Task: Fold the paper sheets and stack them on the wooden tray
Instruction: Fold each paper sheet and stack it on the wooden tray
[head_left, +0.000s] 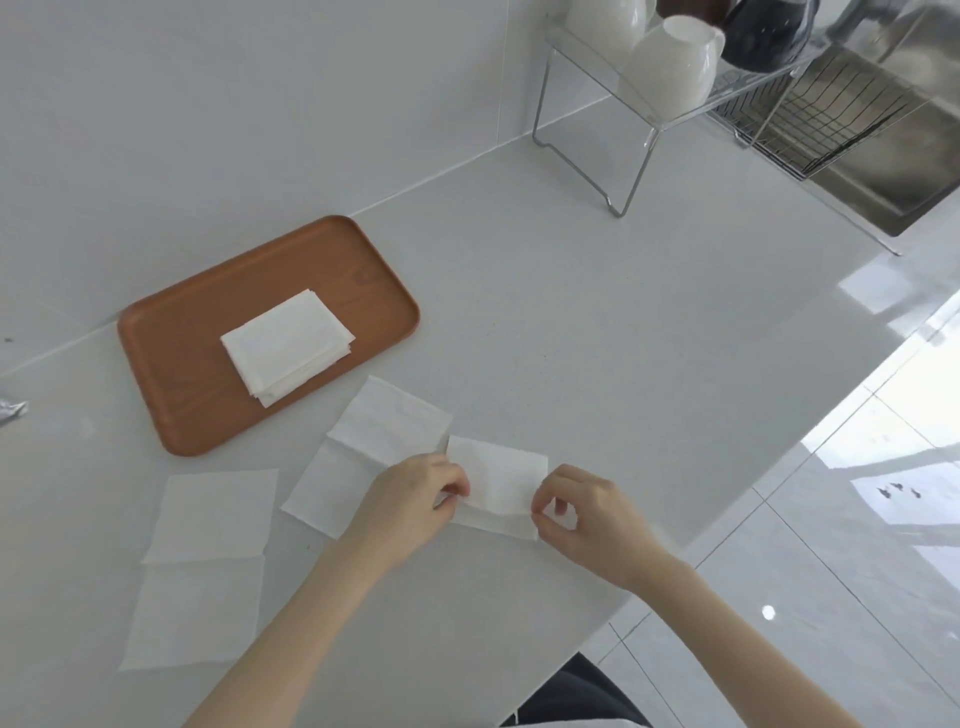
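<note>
A white paper sheet (498, 480), partly folded, is held just above the counter between both hands. My left hand (415, 499) pinches its left edge and my right hand (582, 512) pinches its right edge. An unfolded sheet (363, 447) lies flat just left of it, partly under my left hand. Another unfolded sheet (202, 566) lies further left near the front. The brown wooden tray (176, 353) sits at the back left with a stack of folded sheets (288, 345) on its middle.
A clear dish rack (597, 130) on metal legs holds white cups (670, 67) at the back right, next to a steel sink (883, 171). The white counter's edge (727, 525) runs diagonally on the right, floor tiles beyond. A crumpled wrapper (10, 410) lies at the far left.
</note>
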